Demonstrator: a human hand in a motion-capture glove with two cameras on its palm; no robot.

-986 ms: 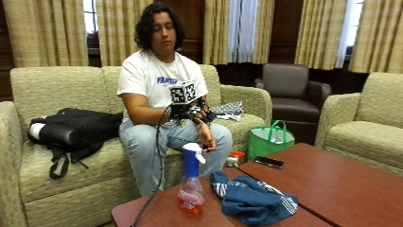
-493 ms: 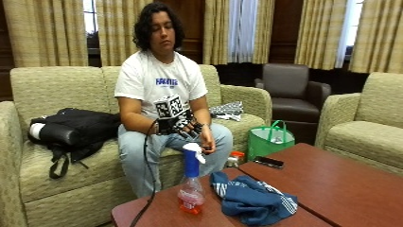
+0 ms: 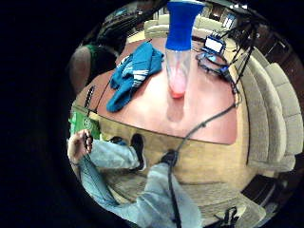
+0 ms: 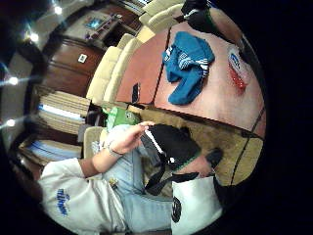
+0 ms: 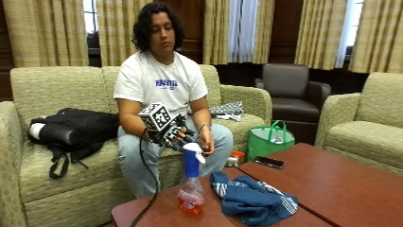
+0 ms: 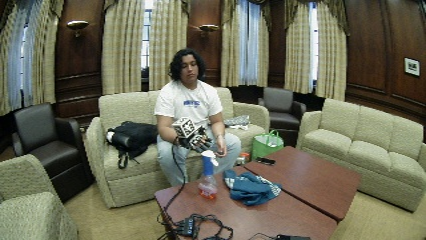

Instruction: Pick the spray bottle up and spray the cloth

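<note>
A clear spray bottle [image 5: 191,187] with pink liquid and a blue head stands upright near the corner of the wooden table [image 5: 334,184]. A crumpled blue cloth [image 5: 252,198] lies on the table just beside it. My gloved right hand [image 5: 174,135] hovers above the seated person's lap, just behind the bottle's white trigger, fingers spread and holding nothing. The little finger side palm view looks down on the bottle [image 3: 179,47] close by, with the cloth [image 3: 133,71] next to it. The thumb side palm view shows the cloth [image 4: 188,63] and the bare left hand [image 4: 127,139] over the lap.
A black phone [image 5: 269,162] lies on the table's edge nearest the sofa. A green bag [image 5: 271,139] stands on the floor by the sofa. A black backpack [image 5: 69,130] rests on the sofa seat. Armchairs [image 5: 365,127] flank the table.
My gloved hand has come down from chest height and forward, towards the top of the spray bottle. Bottle and cloth have not moved.
</note>
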